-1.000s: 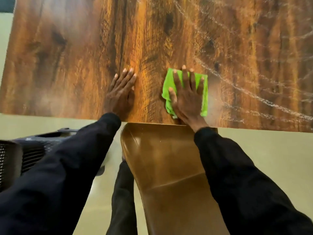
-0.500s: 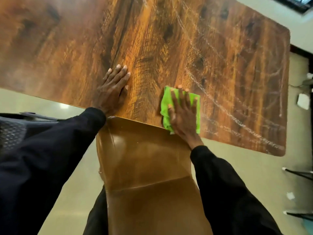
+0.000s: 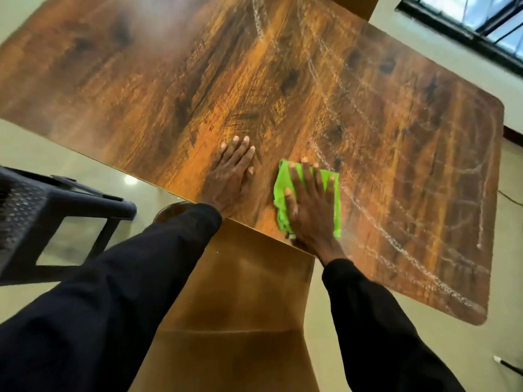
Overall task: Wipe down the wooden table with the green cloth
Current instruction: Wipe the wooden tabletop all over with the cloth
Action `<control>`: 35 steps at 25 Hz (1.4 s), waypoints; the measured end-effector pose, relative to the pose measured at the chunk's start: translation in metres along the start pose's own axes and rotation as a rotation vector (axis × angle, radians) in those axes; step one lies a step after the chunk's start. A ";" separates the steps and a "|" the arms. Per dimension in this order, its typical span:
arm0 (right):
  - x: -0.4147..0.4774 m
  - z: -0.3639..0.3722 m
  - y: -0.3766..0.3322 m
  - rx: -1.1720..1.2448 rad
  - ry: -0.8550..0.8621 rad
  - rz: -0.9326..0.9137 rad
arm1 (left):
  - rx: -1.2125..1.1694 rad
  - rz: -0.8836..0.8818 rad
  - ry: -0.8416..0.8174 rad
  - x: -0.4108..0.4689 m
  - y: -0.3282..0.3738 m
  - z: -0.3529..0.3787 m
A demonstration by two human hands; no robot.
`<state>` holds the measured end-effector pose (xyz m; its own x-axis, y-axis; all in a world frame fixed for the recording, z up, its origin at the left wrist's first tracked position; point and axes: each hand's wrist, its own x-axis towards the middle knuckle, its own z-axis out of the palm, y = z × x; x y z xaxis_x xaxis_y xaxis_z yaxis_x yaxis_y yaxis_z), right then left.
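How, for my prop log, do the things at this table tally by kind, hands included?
hands: 2 (left hand, right hand)
cloth: 1
table: 1
chair: 1
stool: 1
Total: 6

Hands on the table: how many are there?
2. The left hand lies flat on the bare wooden table; the right hand, beside it, presses the green cloth.
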<state>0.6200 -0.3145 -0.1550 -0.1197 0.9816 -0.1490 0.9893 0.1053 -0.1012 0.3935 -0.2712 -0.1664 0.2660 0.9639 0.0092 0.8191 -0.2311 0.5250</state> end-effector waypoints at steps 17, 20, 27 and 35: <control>0.152 -0.026 0.066 -0.034 0.028 -0.319 | 0.131 -0.101 0.086 0.028 0.031 0.019; 0.123 -0.019 0.071 -0.032 -0.003 -0.562 | 0.119 -0.111 0.079 0.030 0.032 0.016; 0.206 -0.037 0.105 0.005 0.055 -0.232 | 0.146 -0.097 0.094 0.031 0.024 0.022; 0.168 -0.031 0.103 -0.033 0.003 -0.467 | 0.115 -0.097 0.085 0.030 0.024 0.020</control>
<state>0.7040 -0.1342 -0.1594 -0.5526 0.8283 -0.0920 0.8317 0.5409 -0.1255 0.4316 -0.2501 -0.1704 0.1431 0.9890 0.0373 0.8930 -0.1453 0.4260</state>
